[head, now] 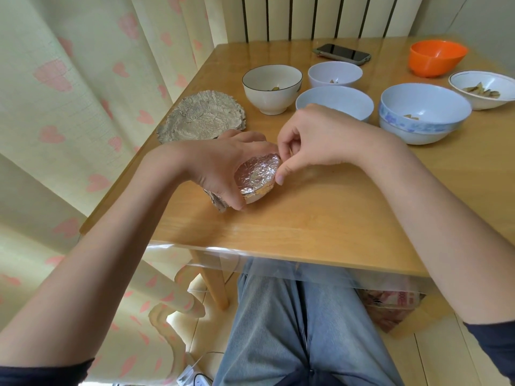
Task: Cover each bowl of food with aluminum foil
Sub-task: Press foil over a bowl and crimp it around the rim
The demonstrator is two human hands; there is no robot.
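A small bowl wrapped in crinkled foil (257, 176) is tilted on the wooden table (320, 218), near its left side. My left hand (223, 165) grips it from the left and behind. My right hand (309, 140) pinches the foil at the bowl's right rim with thumb and forefinger. A stack of crumpled round foil sheets (202, 119) lies behind my left hand. Uncovered bowls with bits of food stand further back: a white bowl with a dark rim (271, 87), two pale blue bowls (334, 73) (348, 103), a blue-patterned bowl (423, 112) and a white shallow bowl (485, 89).
An orange bowl (436, 57) and a phone (341, 53) lie at the far edge of the table. A heart-patterned curtain (83, 93) hangs close on the left. A clear plastic cover overhangs the table's front edge (278, 260).
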